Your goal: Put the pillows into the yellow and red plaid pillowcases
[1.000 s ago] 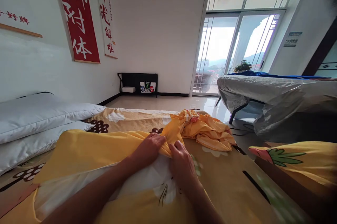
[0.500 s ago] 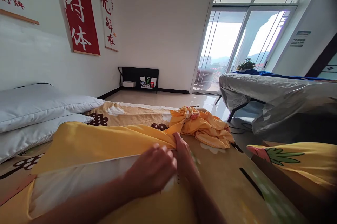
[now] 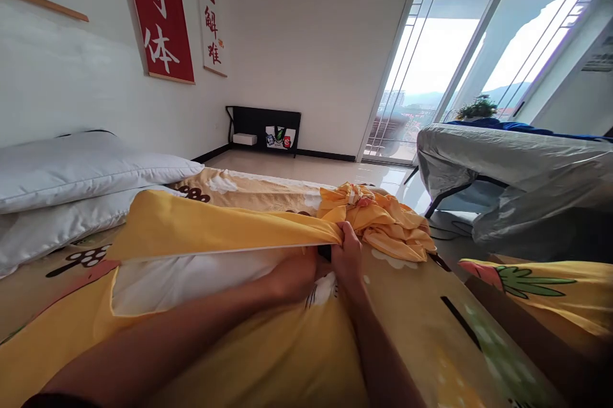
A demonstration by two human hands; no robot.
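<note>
A yellow pillowcase (image 3: 191,223) with white inside its opening lies across the bed in front of me. My right hand (image 3: 348,253) is closed on the near right corner of its flap, holding the edge up taut. My left hand (image 3: 294,277) reaches in beneath that raised edge, close to the right hand. Its fingers are hidden by the cloth and shadow. White fabric or a white pillow (image 3: 191,283) shows in the opening; I cannot tell which. Below both wrists, more yellow printed cloth (image 3: 287,357) is spread out.
Two white pillows (image 3: 90,168) are stacked at the left. Crumpled orange-yellow cloth (image 3: 383,219) lies beyond my right hand on the patterned bed sheet (image 3: 407,312). Yellow cloth with a green leaf print (image 3: 565,287) is at the right. A plastic-covered table (image 3: 517,159) stands behind.
My left hand has gone from a blurred fist over the opening to under the flap's edge. The flap is raised and stretched straighter by my right hand. The whole view has shifted slightly.
</note>
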